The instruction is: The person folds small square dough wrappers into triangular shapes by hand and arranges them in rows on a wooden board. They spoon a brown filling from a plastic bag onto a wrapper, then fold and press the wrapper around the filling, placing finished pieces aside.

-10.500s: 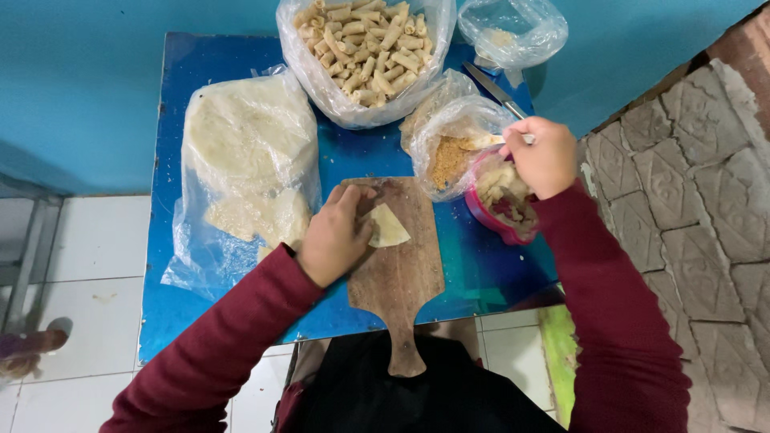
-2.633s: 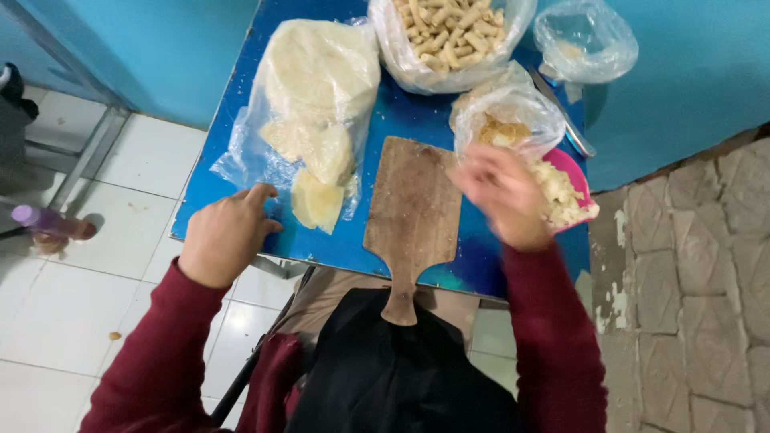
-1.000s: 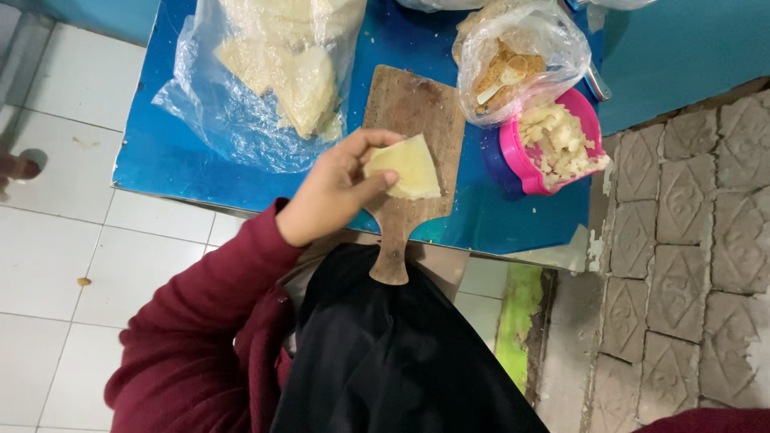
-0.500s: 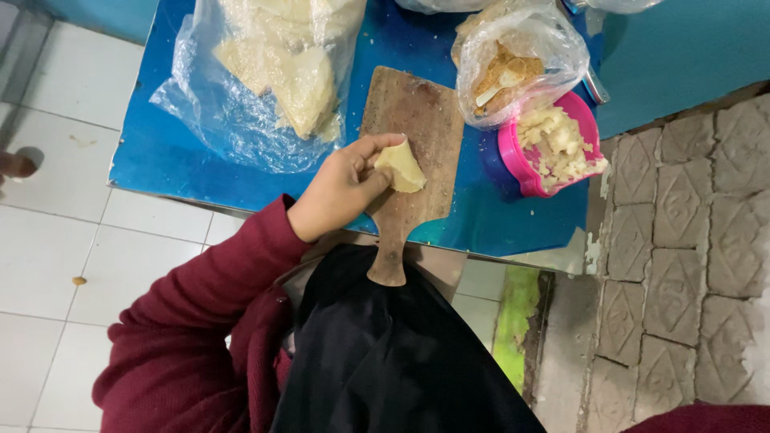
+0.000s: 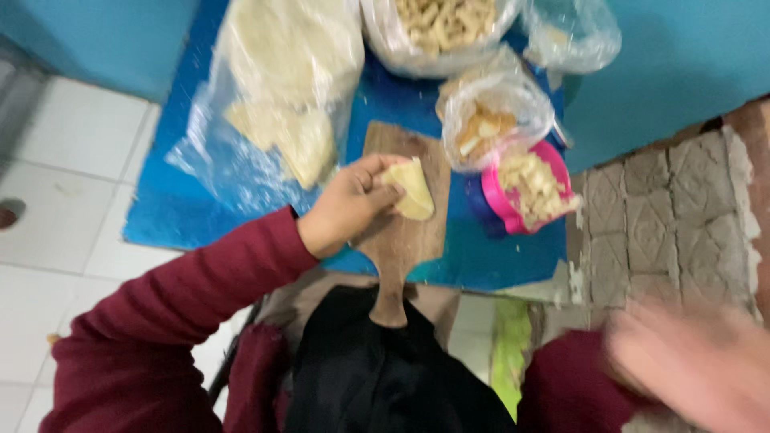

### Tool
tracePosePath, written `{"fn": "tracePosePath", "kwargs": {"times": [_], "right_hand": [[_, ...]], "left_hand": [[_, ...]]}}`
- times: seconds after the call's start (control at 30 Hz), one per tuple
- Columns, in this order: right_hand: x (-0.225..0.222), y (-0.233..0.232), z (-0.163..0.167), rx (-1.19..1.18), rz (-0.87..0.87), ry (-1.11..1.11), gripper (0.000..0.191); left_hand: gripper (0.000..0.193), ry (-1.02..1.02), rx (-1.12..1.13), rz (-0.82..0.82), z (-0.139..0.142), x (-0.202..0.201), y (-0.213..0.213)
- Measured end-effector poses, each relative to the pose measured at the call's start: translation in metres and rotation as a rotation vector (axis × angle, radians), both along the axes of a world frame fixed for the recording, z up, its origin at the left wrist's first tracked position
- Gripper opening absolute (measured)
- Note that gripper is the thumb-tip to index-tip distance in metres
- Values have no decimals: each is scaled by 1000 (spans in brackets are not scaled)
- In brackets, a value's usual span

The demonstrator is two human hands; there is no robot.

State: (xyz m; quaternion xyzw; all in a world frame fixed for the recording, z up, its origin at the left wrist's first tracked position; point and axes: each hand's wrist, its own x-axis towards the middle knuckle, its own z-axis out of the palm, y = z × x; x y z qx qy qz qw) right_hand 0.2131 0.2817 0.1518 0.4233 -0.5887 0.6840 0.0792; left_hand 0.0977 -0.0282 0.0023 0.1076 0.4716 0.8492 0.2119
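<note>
My left hand (image 5: 346, 207) grips a pale yellow dough wrapper (image 5: 411, 188) and holds it on a wooden paddle-shaped board (image 5: 409, 232) whose handle points toward me. My right hand (image 5: 690, 365) is a blur at the lower right, off the table, fingers spread and nothing visible in it. A pink bowl (image 5: 493, 196) with chopped pale filling stands right of the board.
The board lies on a small blue table (image 5: 497, 261). A clear bag of dough wrappers (image 5: 281, 104) lies at the left, a bag of fried rolls (image 5: 437, 24) at the back, a smaller bag (image 5: 489, 120) beside the bowl. White floor tiles left, stone paving right.
The view has tilted up and shifted. My left hand still holds the wrapper on the board. My right hand has come into view at the lower right, blurred by motion.
</note>
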Motion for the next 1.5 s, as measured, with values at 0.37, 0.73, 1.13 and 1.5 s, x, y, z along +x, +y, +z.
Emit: {"fn": "tracePosePath", "kwargs": {"times": [0.37, 0.73, 1.13, 1.5], "right_hand": [[-148, -105, -112, 221, -320, -697, 23], [-171, -109, -118, 827, -630, 302, 15], [-166, -110, -124, 519, -414, -140, 41], [-186, -83, -147, 512, -405, -622, 47]], "left_hand": [[23, 127, -173, 83, -4, -55, -7], [17, 35, -41, 329, -24, -91, -32], [36, 55, 104, 238, -32, -72, -11], [36, 290, -443, 245, -16, -64, -7]]}}
